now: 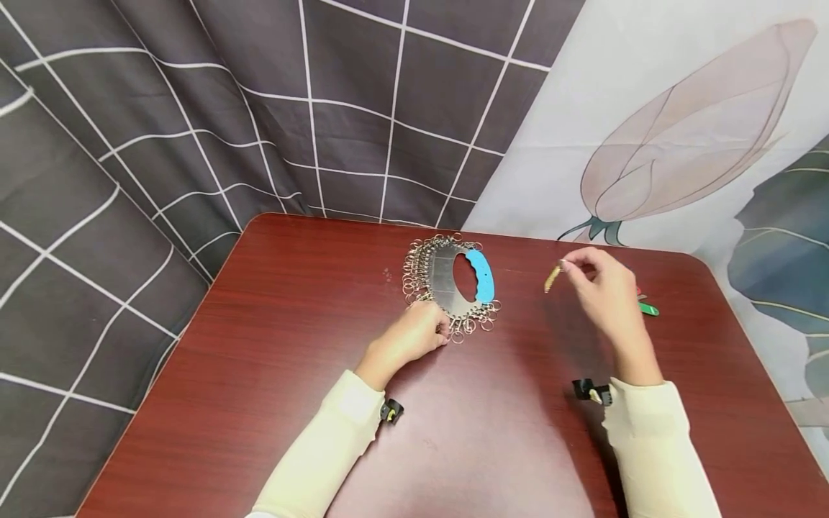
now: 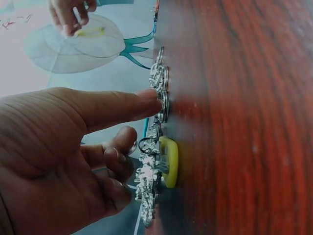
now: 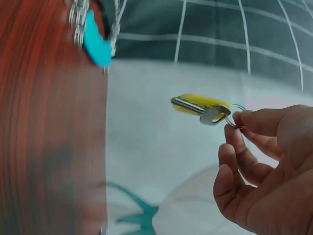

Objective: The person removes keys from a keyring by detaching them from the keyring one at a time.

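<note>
A curved metal key holder with a blue handle lies on the table, its edge fringed with several small clips and split rings. My left hand is at its near edge; in the left wrist view the thumb reaches the metal rings, while the other fingers are curled. A yellow tag lies among the rings below that thumb. Raised above the table to the right, my right hand pinches the ring of a silver key with a yellow tag.
Green and red objects, partly hidden, lie beyond the right hand on the dark red table. A dark grid-patterned curtain and a white cloth with a large flower bud hang behind the table.
</note>
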